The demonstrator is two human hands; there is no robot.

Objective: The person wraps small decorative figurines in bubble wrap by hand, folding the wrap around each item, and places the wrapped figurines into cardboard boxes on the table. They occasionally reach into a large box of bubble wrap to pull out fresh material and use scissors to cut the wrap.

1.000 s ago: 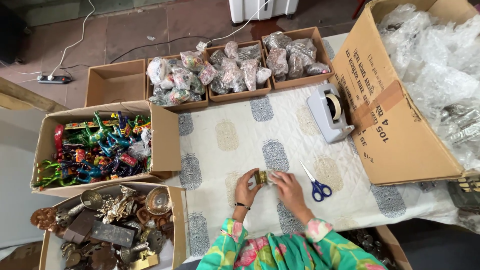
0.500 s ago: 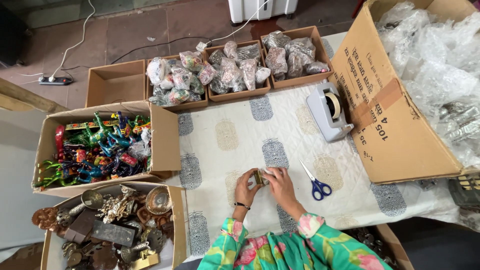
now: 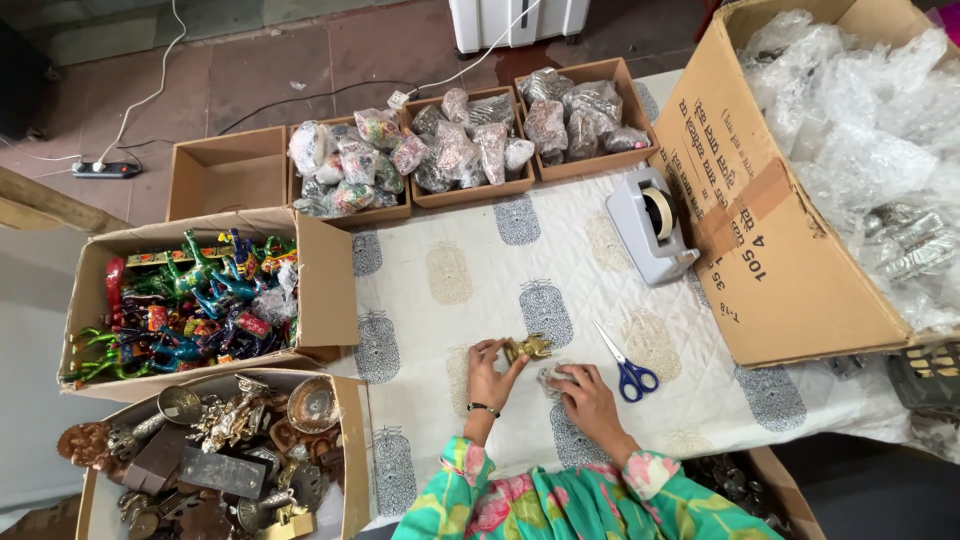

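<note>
My left hand (image 3: pixel 489 372) holds a small brass figurine (image 3: pixel 528 347) above the white patterned cloth (image 3: pixel 470 270), near the front edge of the table. My right hand (image 3: pixel 585 395) rests on the cloth just right of it, fingers closed on a small crumpled piece of clear wrap (image 3: pixel 553 375). The two hands are slightly apart. Blue-handled scissors (image 3: pixel 627 367) lie on the cloth close to my right hand.
A grey tape dispenser (image 3: pixel 650 225) stands right of centre. Three small boxes of wrapped items (image 3: pixel 465 150) and one without contents (image 3: pixel 225 175) line the back. Boxes of coloured figurines (image 3: pixel 190 300) and metal pieces (image 3: pixel 215 450) sit left; a large carton of bubble wrap (image 3: pixel 800 200) right.
The hands were together around the figurine; now they have parted, the left keeping the figurine and the right dropping to the cloth with a piece of wrap.
</note>
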